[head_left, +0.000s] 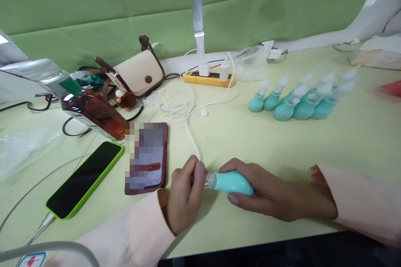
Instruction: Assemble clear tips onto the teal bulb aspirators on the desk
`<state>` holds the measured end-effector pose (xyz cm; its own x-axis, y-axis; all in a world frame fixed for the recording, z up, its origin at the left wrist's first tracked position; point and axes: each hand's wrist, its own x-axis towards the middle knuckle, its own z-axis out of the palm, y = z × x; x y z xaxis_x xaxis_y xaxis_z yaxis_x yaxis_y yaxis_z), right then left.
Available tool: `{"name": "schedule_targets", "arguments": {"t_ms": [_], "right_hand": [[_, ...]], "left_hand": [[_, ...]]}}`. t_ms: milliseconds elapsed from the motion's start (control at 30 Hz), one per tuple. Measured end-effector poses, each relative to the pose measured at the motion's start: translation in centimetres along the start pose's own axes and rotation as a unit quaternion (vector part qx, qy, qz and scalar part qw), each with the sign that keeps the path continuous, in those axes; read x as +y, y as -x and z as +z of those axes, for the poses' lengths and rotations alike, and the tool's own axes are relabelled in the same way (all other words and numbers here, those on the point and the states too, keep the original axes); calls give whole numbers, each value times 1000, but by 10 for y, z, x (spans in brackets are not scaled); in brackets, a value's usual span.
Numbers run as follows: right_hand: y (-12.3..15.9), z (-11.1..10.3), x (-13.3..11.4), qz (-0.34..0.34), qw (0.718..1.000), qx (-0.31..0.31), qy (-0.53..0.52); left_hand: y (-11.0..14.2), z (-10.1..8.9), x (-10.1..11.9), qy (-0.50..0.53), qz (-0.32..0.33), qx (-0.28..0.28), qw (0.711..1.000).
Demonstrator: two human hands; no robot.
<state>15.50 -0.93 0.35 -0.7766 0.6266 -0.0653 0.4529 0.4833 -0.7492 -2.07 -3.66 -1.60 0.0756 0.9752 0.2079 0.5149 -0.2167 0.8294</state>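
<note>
My right hand (266, 190) is wrapped round a teal squeeze bulb (233, 182), which lies sideways just above the table's near edge. At the bulb's left end is a clear collar (211, 180). My left hand (188, 192) is closed round the clear tip that runs on from that collar, so most of the tip is hidden. Farther back on the right stand several matching teal bulbs (283, 109) grouped together, their translucent pointed tips up and leaning right.
Left of my hands lie a phone in a red case (164, 167) and a green-cased phone (84, 179). Beyond them are a tilted bottle of amber liquid (97, 112), a cream handbag (140, 73), a yellow power strip (194, 78), loose white cable (188, 119) and a plastic bag (252, 64).
</note>
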Motion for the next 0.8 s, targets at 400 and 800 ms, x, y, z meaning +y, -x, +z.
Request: {"name": "schedule_targets", "arguments": {"t_ms": [400,800], "right_hand": [[-6,4,14,-231,829,144,488],[0,4,-1,54,997,7,-59]], "left_hand": [[-13,-5,5,-61,-22,-114,991],[-5,-4,-3,-169,56,-77,981]]}}
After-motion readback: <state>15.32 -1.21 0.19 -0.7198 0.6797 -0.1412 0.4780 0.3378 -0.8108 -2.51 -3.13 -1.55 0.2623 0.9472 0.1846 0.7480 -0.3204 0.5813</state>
